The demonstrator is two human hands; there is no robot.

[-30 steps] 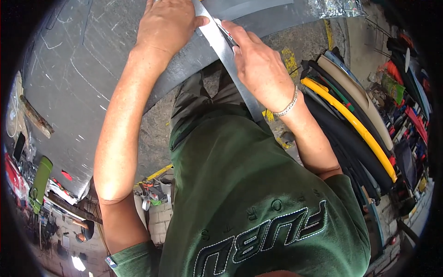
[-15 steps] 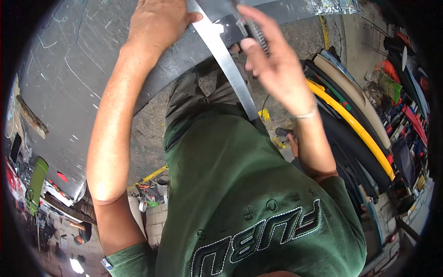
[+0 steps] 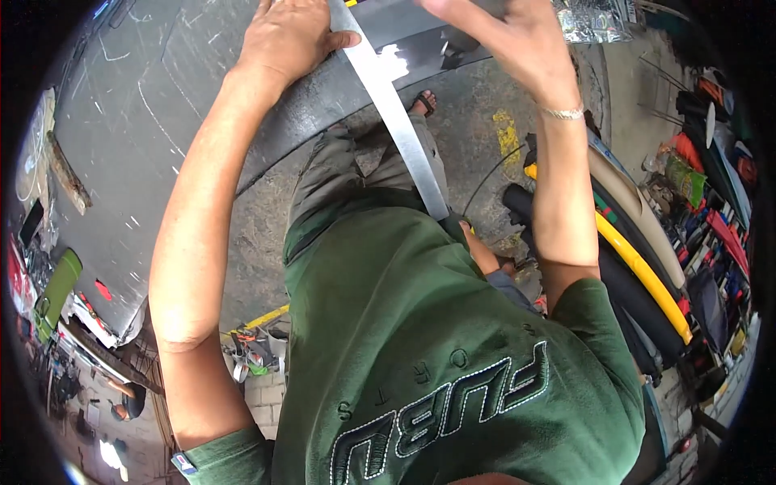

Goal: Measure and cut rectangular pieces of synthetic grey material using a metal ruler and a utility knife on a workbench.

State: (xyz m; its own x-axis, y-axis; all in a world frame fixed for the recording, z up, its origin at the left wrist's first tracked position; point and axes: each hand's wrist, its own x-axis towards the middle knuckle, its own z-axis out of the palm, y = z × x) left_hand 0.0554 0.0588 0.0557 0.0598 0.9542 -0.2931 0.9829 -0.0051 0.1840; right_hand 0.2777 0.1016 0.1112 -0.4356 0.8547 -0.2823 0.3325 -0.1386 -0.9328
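Note:
A long, shiny metal straightedge (image 3: 396, 121) lies across the dark grey sheet (image 3: 162, 105) and juts past its near edge toward my waist. My left hand (image 3: 287, 36) rests flat on the sheet at the strip's left side, with the thumb against the metal. The upper frame edge cuts off some of its fingertips. Over the sheet's right part is my right hand (image 3: 525, 48), thumb stretched to the left and the other fingers out of frame. Whether it holds anything is hidden. A small dark object or reflection (image 3: 454, 48) shows below the thumb.
Crinkled silver film (image 3: 594, 20) lies at the sheet's far right. Long rolls, one yellow (image 3: 647, 263), lean at my right beside cluttered goods. A wooden stick (image 3: 69, 174) and a green roll (image 3: 56, 295) are at left. Another person (image 3: 125, 400) is at lower left.
My right hand has moved up and right, away from the straightedge. The dark ridged tool it held is no longer plainly visible. My left hand stays on the sheet beside the straightedge.

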